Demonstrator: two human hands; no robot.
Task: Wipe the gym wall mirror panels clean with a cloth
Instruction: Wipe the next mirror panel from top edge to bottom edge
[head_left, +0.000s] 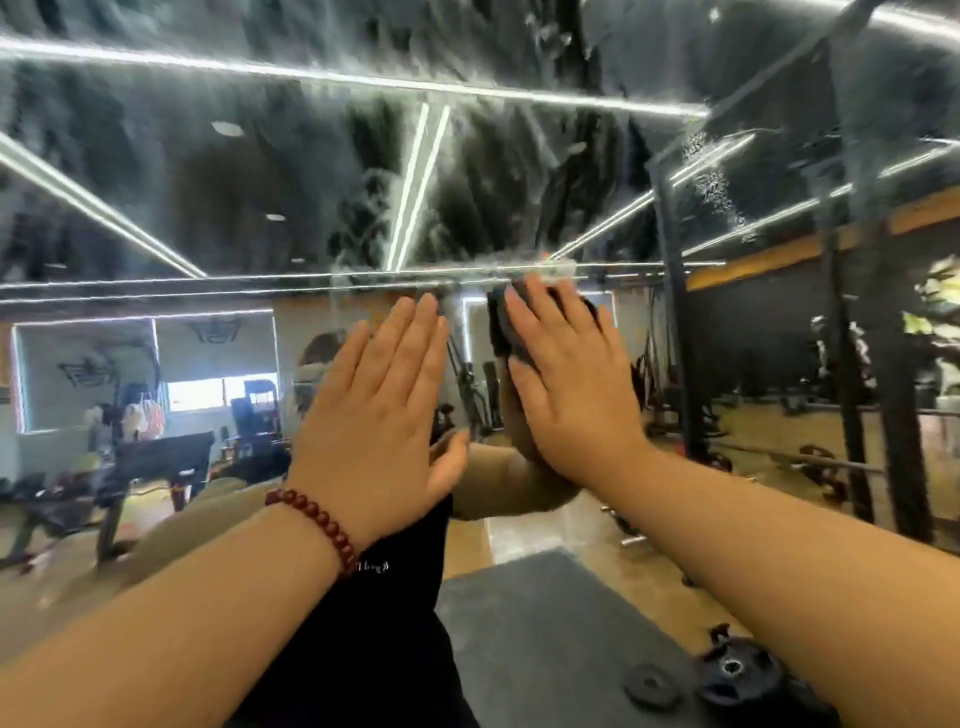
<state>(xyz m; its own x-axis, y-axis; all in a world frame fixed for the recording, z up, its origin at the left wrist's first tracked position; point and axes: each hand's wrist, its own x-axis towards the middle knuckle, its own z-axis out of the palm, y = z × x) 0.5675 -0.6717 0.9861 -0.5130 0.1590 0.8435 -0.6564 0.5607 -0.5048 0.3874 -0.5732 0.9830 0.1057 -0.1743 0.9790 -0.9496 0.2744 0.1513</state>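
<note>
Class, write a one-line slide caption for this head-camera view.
Right hand presses a dark cloth on the streaky mirror; left hand lies flat beside it.

Red bead bracelet (315, 519), left wrist

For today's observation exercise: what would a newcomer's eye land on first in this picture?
Two bare hands pressed flat on the wall mirror at centre: the right hand holds a dark cloth against the glass, the left hand rests open beside it, a red bead bracelet on its wrist. Above them, wet streaks smear the reflected ceiling lights.

Cloth (506, 327) mostly hidden — right hand (566, 379) covers it.
</note>
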